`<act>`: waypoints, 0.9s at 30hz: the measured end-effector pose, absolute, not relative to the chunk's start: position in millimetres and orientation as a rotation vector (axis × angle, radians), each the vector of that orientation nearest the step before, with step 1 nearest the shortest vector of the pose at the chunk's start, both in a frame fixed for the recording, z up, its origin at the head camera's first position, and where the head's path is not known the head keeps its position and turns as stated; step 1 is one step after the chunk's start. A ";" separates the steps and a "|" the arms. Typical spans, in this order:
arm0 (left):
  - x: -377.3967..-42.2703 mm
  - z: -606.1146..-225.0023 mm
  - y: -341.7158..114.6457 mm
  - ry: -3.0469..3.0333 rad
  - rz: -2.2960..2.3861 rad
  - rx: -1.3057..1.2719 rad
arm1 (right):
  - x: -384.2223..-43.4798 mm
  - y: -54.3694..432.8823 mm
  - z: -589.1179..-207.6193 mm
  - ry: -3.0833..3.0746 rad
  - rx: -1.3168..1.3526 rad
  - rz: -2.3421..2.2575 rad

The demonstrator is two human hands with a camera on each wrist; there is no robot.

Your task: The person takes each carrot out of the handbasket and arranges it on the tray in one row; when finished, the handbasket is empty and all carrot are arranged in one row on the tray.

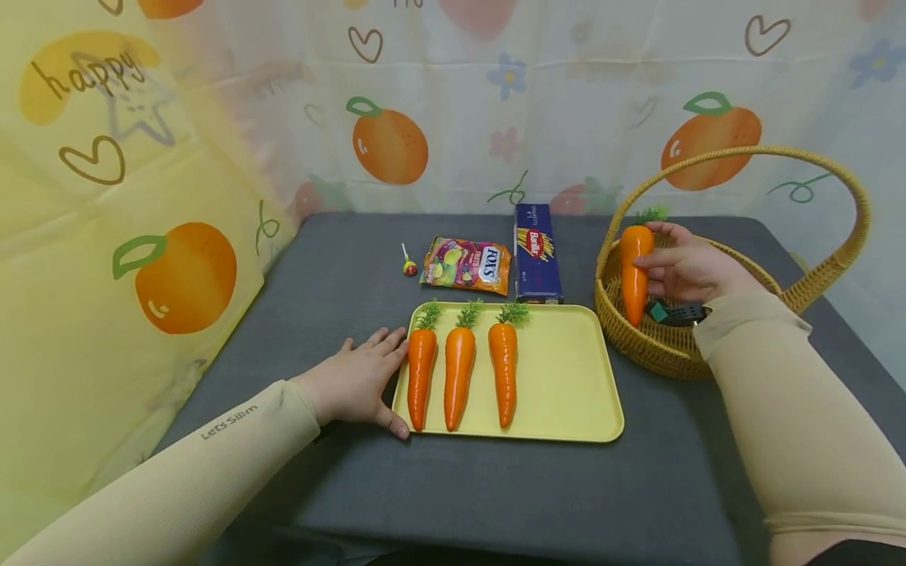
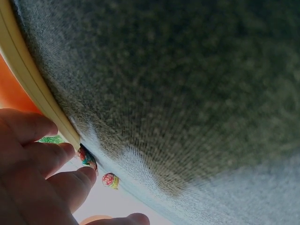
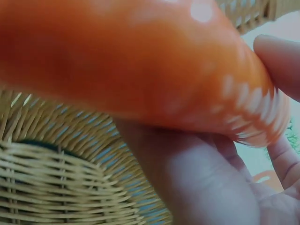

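My right hand pinches an orange carrot with a green leafy top, holding it over the wicker basket. In the right wrist view the carrot fills the upper part, with the woven basket wall below it. On the left, my left hand rests with spread fingers at the left edge of the yellow tray. Three more carrots lie side by side on that tray: a left one, a middle one and a right one.
Behind the tray lie a FOX'S candy bag, a small lollipop and a blue Barilla spaghetti box. The basket's tall handle arches above its opening. A printed curtain hangs behind the grey table.
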State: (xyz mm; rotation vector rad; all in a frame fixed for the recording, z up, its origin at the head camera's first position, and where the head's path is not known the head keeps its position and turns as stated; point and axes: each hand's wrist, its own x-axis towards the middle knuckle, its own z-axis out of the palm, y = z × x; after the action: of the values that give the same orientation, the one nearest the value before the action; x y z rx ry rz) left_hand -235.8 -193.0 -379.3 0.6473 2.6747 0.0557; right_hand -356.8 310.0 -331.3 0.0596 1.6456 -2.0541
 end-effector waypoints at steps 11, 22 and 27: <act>-233.3 -379.0 -194.1 2.686 0.069 0.637 | -335.0 305.3 -320.0 1.526 -0.090 -2.235; -234.9 -380.8 -194.0 2.684 0.059 0.638 | -299.9 275.9 -323.8 1.525 -0.187 -2.275; -235.1 -380.6 -193.4 2.690 0.054 0.636 | -284.0 254.1 -330.6 1.497 -0.182 -2.271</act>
State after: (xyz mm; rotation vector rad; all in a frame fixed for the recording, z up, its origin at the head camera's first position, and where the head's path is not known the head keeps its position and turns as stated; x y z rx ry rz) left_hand -235.1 -193.4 -380.6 0.6362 2.6897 0.0536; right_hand -284.0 254.1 -330.6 -0.1820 1.4966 -2.2710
